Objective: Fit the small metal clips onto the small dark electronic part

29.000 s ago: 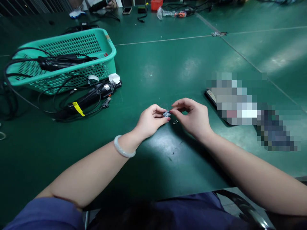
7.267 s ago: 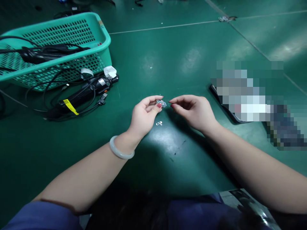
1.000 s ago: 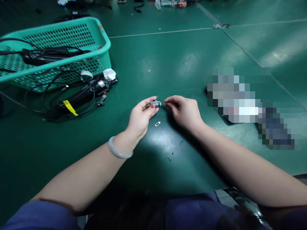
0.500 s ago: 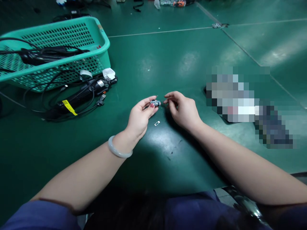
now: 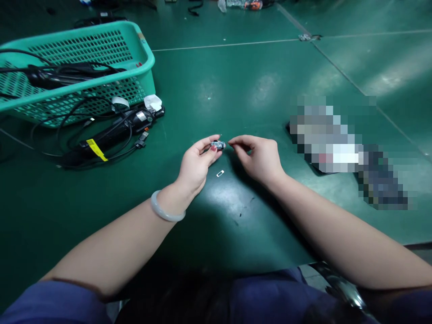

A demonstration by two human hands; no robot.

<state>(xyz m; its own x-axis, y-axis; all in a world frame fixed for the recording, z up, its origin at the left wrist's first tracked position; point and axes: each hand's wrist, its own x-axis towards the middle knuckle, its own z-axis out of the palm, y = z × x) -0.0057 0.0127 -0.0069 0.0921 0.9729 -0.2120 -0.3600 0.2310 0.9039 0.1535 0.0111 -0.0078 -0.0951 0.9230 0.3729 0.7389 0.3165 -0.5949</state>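
Note:
Between thumb and fingers of my left hand [image 5: 195,162] is a small part, pale blue-grey and dark, perhaps electronic [image 5: 218,145]; its exact kind is too small to tell. My right hand [image 5: 261,155] is just to its right, thumb and index finger pinched together close to the part's end. Whatever that pinch holds, if anything, is too small to make out. Below the hands, a small white rectangular frame [image 5: 220,173] with a dark middle lies flat on the green table [image 5: 189,90].
A green plastic basket [image 5: 148,63] with black cabled devices stands at the left. Before it lies a black handheld device [image 5: 97,141] with a yellow tag and cables. Blurred-out objects [image 5: 324,135] lie at the right. A clear and orange item [image 5: 249,4] lies at the far edge.
My right thumb and index finger have closed from slightly apart into a pinch near the part. My left hand keeps the part in nearly the same place.

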